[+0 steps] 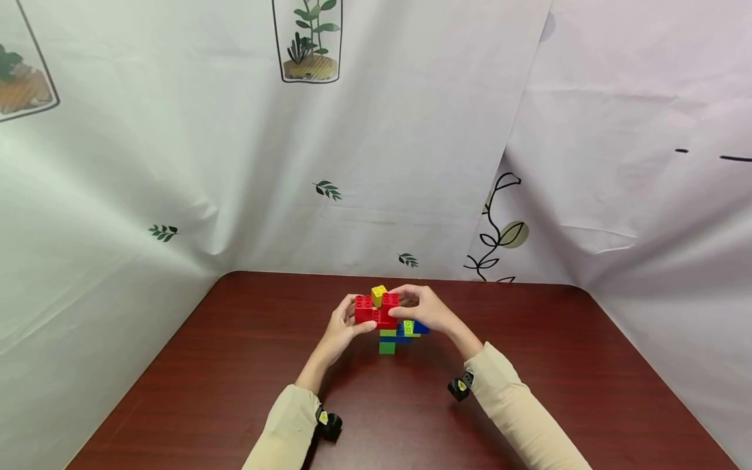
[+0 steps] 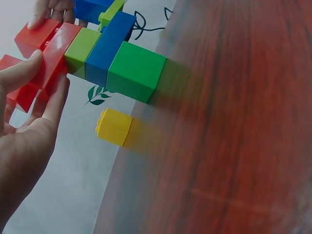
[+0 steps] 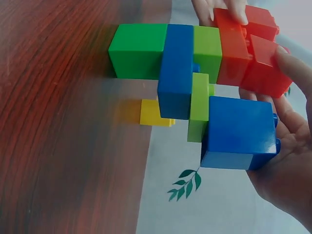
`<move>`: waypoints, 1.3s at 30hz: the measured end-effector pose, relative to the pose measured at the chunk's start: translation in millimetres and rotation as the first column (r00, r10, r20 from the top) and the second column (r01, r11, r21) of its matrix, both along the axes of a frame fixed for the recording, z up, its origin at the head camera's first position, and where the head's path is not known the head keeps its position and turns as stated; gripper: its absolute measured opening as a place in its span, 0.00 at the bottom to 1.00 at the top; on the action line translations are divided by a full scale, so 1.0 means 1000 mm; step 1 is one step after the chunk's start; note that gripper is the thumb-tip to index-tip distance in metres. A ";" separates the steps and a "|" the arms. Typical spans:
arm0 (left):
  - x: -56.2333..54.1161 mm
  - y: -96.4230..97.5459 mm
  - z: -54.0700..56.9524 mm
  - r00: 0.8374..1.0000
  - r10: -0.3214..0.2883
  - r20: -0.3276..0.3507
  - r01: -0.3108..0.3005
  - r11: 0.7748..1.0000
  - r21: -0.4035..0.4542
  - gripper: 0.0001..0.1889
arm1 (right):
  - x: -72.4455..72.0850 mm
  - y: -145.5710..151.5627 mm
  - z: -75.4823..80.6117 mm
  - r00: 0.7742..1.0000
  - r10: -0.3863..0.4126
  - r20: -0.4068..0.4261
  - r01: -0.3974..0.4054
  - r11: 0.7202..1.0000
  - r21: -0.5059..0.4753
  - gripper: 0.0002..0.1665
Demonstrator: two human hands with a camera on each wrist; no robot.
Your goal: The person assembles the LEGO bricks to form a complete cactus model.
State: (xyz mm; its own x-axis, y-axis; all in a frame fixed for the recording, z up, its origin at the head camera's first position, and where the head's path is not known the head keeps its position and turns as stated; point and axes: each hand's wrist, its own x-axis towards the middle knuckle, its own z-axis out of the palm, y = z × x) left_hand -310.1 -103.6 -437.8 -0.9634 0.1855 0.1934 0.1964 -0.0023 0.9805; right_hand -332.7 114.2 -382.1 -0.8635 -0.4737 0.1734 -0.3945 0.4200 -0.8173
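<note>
A stack of toy building bricks stands upright on the table: a green block (image 2: 136, 73) at the bottom, a long blue brick (image 2: 111, 48), a light green block (image 2: 84, 51), then a long red brick (image 2: 56, 53). Two red blocks (image 1: 363, 308) sit side by side on top. My left hand (image 1: 337, 334) holds the red bricks from the left, thumb on the long one. From the right, my right hand (image 1: 431, 309) pinches the right red block (image 3: 267, 66). On the blue brick's side arm sit a thin light green brick (image 3: 199, 107) and a blue block (image 3: 239, 131).
A yellow brick (image 2: 115, 126) stands apart on the table behind the stack, near the far edge. The reddish-brown table (image 1: 205, 391) reaches back to a white printed cloth (image 1: 376, 228), which also hangs at both sides.
</note>
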 end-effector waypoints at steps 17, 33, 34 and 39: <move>0.000 -0.003 -0.005 0.994 0.001 -0.109 -0.003 1.000 -0.012 0.28 | 0.005 -0.001 0.000 0.998 0.006 -0.062 -0.006 1.000 0.000 0.24; -0.003 0.000 0.002 1.000 0.023 0.013 -0.022 1.000 -0.015 0.27 | -0.002 -0.002 0.001 0.999 -0.009 -0.050 0.010 1.000 0.025 0.22; -0.003 0.000 0.002 1.000 0.024 0.012 -0.024 1.000 -0.010 0.27 | -0.003 -0.003 0.000 0.999 -0.009 -0.050 0.010 1.000 0.020 0.22; -0.002 0.002 0.001 1.000 0.020 0.019 -0.020 1.000 0.001 0.26 | 0.001 -0.002 0.003 1.000 -0.025 -0.012 0.025 1.000 0.019 0.22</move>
State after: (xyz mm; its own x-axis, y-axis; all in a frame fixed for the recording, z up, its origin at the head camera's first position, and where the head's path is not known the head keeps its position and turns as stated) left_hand -311.8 -101.8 -437.3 -0.9703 0.1664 0.1755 0.1781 0.0003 0.9840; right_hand -331.3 112.1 -378.6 -0.8730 -0.4553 0.1750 -0.3934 0.4451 -0.8045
